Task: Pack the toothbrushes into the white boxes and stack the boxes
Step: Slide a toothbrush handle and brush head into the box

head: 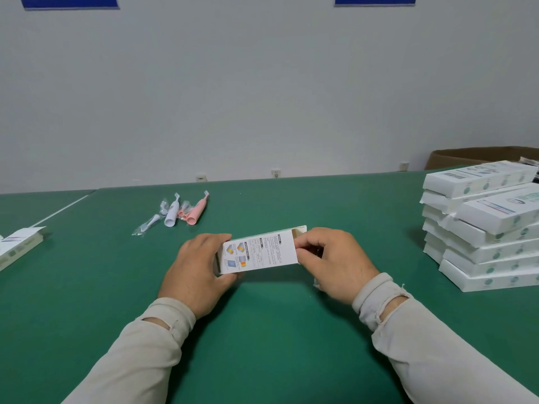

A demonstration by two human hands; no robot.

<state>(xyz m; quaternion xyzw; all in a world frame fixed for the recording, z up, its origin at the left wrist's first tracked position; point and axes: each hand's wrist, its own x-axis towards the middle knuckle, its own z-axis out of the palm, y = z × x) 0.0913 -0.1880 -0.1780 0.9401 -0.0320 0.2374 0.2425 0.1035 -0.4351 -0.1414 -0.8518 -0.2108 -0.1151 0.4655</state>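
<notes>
Two hands hold one white box just above the green bench, near the middle of its near half. The left hand grips the box's left end, thumb on the far side and fingers curled under the near side. The right hand pinches the box's right end, where a flap stands open and shows the brown inside; its fingers are bent round the end panel. The box lies lengthwise from left to right, its printed face with small coloured pictures and text turned up. What is inside the box cannot be told.

Farther back, left of the middle, a white toothbrush and a pink toothbrush lie side by side, close together, heads pointing to the far edge. Around them lie small brush heads in clear wrappers.

At the right edge of the bench stands a stack of white boxes, several layers high and somewhat uneven, with one box resting askew near the top. Behind the stack, past the far right corner, a brown cardboard carton shows. At the left edge another white box lies flat with an open end flap.
</notes>
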